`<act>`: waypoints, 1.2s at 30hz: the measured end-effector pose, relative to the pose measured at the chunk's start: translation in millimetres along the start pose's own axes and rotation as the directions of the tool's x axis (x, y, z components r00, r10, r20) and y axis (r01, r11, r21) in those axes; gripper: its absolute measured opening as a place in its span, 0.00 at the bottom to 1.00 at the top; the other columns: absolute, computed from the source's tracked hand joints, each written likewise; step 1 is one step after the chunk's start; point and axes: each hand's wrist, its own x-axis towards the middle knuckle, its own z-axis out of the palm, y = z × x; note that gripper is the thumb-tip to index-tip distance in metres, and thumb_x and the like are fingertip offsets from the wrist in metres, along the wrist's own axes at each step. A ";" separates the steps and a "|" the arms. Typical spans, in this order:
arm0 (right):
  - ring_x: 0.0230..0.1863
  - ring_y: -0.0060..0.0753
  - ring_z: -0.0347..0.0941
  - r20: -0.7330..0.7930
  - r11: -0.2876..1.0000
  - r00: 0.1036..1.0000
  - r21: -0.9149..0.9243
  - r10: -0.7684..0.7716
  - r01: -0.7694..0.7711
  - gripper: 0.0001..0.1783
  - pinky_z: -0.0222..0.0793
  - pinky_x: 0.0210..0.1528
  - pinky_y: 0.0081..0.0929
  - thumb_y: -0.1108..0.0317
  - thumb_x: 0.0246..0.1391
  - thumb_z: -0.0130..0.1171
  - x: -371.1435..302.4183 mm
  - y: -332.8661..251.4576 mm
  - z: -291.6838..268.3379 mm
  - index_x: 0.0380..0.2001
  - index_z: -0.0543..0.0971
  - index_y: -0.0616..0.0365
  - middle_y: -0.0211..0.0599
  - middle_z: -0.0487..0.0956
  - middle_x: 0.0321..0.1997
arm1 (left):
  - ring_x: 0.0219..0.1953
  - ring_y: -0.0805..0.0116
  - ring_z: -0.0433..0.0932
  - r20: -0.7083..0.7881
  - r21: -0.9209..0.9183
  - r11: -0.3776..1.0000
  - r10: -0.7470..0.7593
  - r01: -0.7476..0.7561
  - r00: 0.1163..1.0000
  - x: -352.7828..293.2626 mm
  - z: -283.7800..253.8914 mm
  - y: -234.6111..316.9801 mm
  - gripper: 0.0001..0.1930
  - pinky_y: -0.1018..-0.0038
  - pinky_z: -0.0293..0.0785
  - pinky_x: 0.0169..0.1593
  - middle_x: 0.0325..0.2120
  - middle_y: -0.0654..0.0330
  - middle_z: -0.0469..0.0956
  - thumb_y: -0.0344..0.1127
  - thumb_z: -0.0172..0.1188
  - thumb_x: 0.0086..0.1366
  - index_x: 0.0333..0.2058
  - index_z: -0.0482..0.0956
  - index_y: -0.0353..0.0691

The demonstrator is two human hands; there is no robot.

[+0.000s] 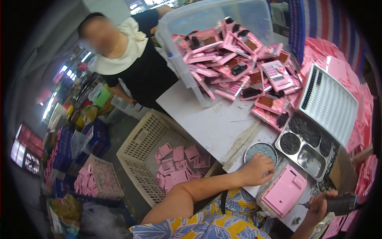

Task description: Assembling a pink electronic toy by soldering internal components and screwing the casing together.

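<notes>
My left hand (260, 169) is at the near rim of a round metal bowl (259, 144) filled with small grey pieces that look like screws. Its fingers are curled together, and whatever they hold is hidden. In my right hand (321, 203) is a dark electric screwdriver (341, 203), its thin bit pointing left. Between the hands a pink plastic case (284, 189) lies flat on a pale block at the table's near edge. Beyond it sits a metal tray (318, 174) with compartments, several of them holding small black parts.
A clear plastic bin (215, 14) spills pink assemblies across the far table. A white rack (330, 107) with black parts leans at the right. Below on the left stands a cream crate (133, 159) of pink cases. Another person (139, 59) stands beyond the table.
</notes>
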 end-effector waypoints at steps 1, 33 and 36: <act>0.17 0.15 0.54 0.005 1.000 1.000 0.000 -0.005 0.005 0.19 0.54 0.20 0.17 0.65 0.62 0.59 0.6 2.5 -0.9 0.50 0.64 0.58 0.22 0.59 0.17 | 0.39 0.60 0.75 0.006 -0.004 1.000 0.000 0.000 1.000 -0.9 0.8 0.5 0.07 0.60 0.63 0.51 0.30 0.62 0.74 0.37 0.65 0.60 0.30 0.76 0.45; 0.17 0.14 0.53 -0.026 0.998 0.999 -0.066 -0.025 0.023 0.18 0.54 0.22 0.17 0.67 0.63 0.57 -4.9 4.5 -4.5 0.51 0.64 0.61 0.22 0.58 0.17 | 0.37 0.58 0.74 -0.048 -0.071 0.998 -0.004 0.001 0.999 -13.1 -6.8 19.2 0.06 0.62 0.64 0.48 0.29 0.59 0.73 0.35 0.63 0.60 0.30 0.76 0.43; 0.17 0.13 0.52 -0.022 0.998 0.999 -0.053 -0.031 0.030 0.17 0.52 0.21 0.17 0.68 0.64 0.56 -7.9 -2.9 -12.0 0.51 0.64 0.58 0.21 0.59 0.18 | 0.43 0.57 0.76 0.061 -0.115 0.992 0.053 -0.046 0.997 -7.5 4.3 16.3 0.06 0.59 0.67 0.52 0.34 0.57 0.77 0.35 0.63 0.59 0.34 0.79 0.42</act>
